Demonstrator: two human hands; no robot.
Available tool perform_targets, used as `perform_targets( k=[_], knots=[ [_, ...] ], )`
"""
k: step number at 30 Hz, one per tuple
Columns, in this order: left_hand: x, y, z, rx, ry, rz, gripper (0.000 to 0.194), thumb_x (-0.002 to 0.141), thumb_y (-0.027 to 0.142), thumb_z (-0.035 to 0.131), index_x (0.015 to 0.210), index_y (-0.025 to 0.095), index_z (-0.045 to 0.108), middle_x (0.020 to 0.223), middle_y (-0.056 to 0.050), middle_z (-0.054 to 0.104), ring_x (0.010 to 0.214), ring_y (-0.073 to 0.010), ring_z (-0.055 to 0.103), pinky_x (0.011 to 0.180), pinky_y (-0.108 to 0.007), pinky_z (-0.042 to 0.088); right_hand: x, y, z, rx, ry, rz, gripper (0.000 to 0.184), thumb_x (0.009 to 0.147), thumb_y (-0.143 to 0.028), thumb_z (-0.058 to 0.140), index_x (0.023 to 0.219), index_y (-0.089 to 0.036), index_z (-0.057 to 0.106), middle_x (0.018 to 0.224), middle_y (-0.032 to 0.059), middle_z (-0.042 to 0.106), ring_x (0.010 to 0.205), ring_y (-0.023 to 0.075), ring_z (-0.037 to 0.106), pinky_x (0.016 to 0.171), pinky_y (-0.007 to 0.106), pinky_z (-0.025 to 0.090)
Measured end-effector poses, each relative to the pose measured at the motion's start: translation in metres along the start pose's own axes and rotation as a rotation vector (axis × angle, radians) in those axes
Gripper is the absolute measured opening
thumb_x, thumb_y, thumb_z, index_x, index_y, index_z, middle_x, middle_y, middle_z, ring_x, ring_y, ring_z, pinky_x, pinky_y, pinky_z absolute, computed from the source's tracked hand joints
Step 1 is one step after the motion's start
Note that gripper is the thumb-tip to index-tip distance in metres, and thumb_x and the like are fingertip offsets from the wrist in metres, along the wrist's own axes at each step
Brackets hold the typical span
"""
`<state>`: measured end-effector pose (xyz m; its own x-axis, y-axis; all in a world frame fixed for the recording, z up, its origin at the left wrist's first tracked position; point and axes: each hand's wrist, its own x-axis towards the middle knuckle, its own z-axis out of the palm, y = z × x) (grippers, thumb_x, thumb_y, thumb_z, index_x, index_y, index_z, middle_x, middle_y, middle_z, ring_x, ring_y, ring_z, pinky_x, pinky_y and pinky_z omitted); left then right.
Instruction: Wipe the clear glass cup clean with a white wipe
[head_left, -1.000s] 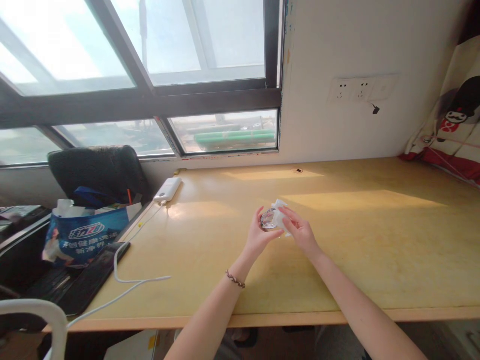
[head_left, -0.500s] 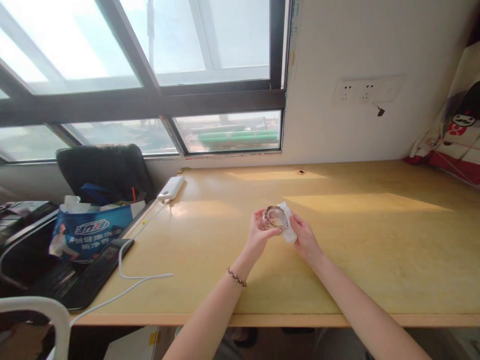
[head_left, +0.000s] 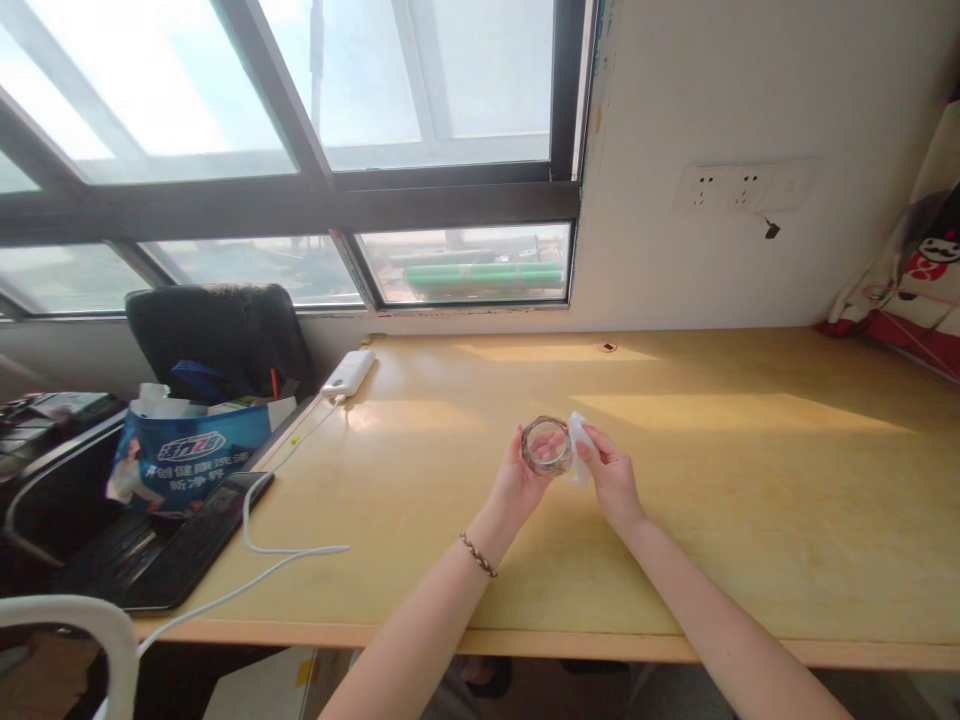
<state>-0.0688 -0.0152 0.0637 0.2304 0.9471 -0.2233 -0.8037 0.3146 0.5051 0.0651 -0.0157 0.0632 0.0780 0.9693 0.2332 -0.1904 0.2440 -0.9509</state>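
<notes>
1. Across the lower view, the wide, yellowish, wood-edged surface [head_left: 750, 540] lies under both hands; forearms come in from the near edge.
2. At far L, a black, padded chair back [head_left: 217, 325] stands behind a blue-and-white printed bag [head_left: 191, 455].
3. L hand [head_left: 521, 485]: cupped round the dish's side, fingers behind it, visible thru the clear part; grip looks light. R hand [head_left: 619, 490]: thumb & fingers pinching the cloth.
4. Round, clear, glass-like dish w/ dark, patterned rim [head_left: 546, 446]: in L hand, raised above the surface, open face roughly twd the camera.
5. White, soft-looking cloth or tissue [head_left: 580, 450]: at the dish's R edge; contact vs. tiny gap, can't tell.
6. Handling, my judgement: smooth glass could slip, so support it from below w/ L palm, press gently w/ R, & work low over the surface.
</notes>
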Motion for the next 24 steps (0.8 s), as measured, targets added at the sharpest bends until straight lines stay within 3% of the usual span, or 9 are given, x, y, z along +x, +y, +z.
perform_targets(
  k=[6,9,16,19,24],
  knots=[
    [0.004,-0.006,-0.006,0.021,0.032,-0.036,0.035,0.076,0.049,0.05,0.078,0.016,0.061,0.074,-0.004,0.066,0.07,-0.0154,0.061,0.071,-0.031,0.047,-0.002,-0.004,-0.002,-0.173,-0.047,-0.054,0.028,0.078,-0.037,0.053,0.098,-0.021,0.065,0.115,0.007,0.056,0.113,0.0223,0.045,0.099,0.039,0.03],
    [0.003,-0.01,-0.005,0.039,0.042,-0.056,0.035,0.076,0.048,0.051,0.081,0.015,0.06,0.073,-0.004,0.066,0.063,-0.0125,0.06,0.065,-0.026,0.047,-0.001,-0.003,-0.004,-0.208,-0.058,-0.086,0.027,0.08,-0.037,0.051,0.097,-0.022,0.065,0.115,0.0072,0.055,0.112,0.0224,0.045,0.098,0.04,0.032],
    [-0.001,-0.013,0.004,0.077,0.062,0.055,0.033,0.075,0.042,0.055,0.083,0.01,0.06,0.073,-0.005,0.065,0.059,-0.0116,0.059,0.055,-0.021,0.045,-0.005,-0.011,-0.002,-0.531,-0.188,-0.421,0.019,0.08,-0.03,0.052,0.09,-0.026,0.067,0.106,0.004,0.062,0.114,0.0239,0.042,0.098,0.045,0.029],
    [-0.002,-0.013,0.006,0.088,0.036,0.059,0.03,0.077,0.039,0.053,0.082,0.01,0.06,0.07,-0.005,0.065,0.056,-0.0118,0.059,0.057,-0.023,0.046,-0.004,-0.01,-0.002,-0.468,-0.129,-0.332,0.024,0.082,-0.032,0.048,0.099,-0.026,0.064,0.111,0.0045,0.06,0.113,0.0233,0.045,0.098,0.044,0.03],
    [0.002,-0.011,0.001,0.045,0.101,0.036,0.028,0.077,0.041,0.052,0.071,0.013,0.055,0.064,-0.004,0.065,0.051,-0.0121,0.058,0.058,-0.027,0.048,0.0,-0.006,-0.003,-0.182,-0.114,0.003,0.034,0.081,-0.041,0.048,0.103,-0.021,0.063,0.106,0.0041,0.063,0.104,0.0244,0.053,0.092,0.04,0.038]
  ],
)
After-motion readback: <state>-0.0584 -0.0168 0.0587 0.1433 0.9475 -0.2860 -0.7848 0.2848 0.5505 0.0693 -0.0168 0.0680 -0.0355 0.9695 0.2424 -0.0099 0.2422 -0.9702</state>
